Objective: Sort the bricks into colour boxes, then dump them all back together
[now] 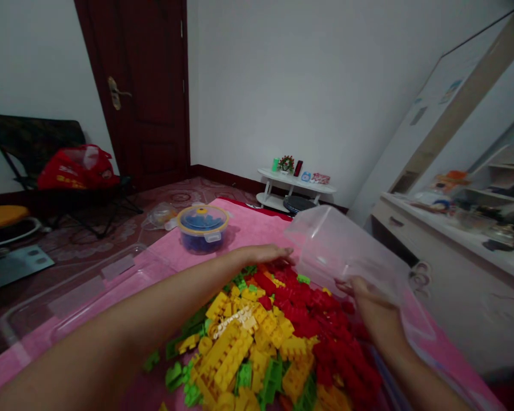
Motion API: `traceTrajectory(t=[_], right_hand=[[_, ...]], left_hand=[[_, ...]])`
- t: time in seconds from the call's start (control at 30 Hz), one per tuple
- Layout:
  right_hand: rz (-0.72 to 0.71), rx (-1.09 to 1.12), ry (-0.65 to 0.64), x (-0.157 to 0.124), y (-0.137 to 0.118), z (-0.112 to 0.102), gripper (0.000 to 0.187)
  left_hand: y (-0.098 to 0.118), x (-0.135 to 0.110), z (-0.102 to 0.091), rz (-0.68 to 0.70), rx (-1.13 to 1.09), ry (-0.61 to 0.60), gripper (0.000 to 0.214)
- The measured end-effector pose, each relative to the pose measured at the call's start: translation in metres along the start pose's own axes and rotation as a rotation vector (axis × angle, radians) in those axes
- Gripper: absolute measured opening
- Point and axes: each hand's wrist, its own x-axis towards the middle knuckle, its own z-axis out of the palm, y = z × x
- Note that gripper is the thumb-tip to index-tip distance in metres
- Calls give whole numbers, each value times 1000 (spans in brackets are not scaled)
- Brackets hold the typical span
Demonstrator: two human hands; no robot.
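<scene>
A heap of red, yellow and green building bricks (278,331) lies on a pink cloth (248,225) in front of me. My left hand (263,254) reaches over the far side of the heap, fingers stretched flat and together, touching the bricks near the mouth of a clear plastic tub (338,245). My right hand (370,297) grips the tub's near edge and holds it tipped on its side, its opening turned toward the bricks. The tub looks empty.
A round clear box with a yellow lid and blue bricks (202,227) stands further back on the cloth. A clear lid (89,285) lies at the left. A white cabinet (454,268) stands right, a small white table (297,185) behind, a dark door (148,91) beyond.
</scene>
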Motion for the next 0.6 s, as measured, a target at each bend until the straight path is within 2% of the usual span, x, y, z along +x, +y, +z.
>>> traceTrajectory(t=[0.1, 0.2, 0.3, 0.4, 0.47, 0.5, 0.6], right_hand=[[102, 205, -44, 19, -23, 25, 27], [226, 329, -177, 47, -45, 58, 28], [201, 163, -239, 77, -53, 91, 23], [187, 3, -263, 100, -47, 115, 20], [216, -100, -316, 111, -38, 123, 16], [232, -166, -348, 115, -35, 125, 16], [227, -378, -401, 123, -28, 124, 17]], left_hand=[[11, -26, 1, 95, 393, 99, 52], [21, -55, 8, 277, 660, 166, 48], [33, -91, 16, 432, 719, 158, 39], [48, -128, 17, 437, 773, 98, 32], [59, -149, 7, 398, 811, 134, 28], [63, -157, -3, 376, 826, 204, 26], [70, -174, -51, 296, 867, 560, 22]])
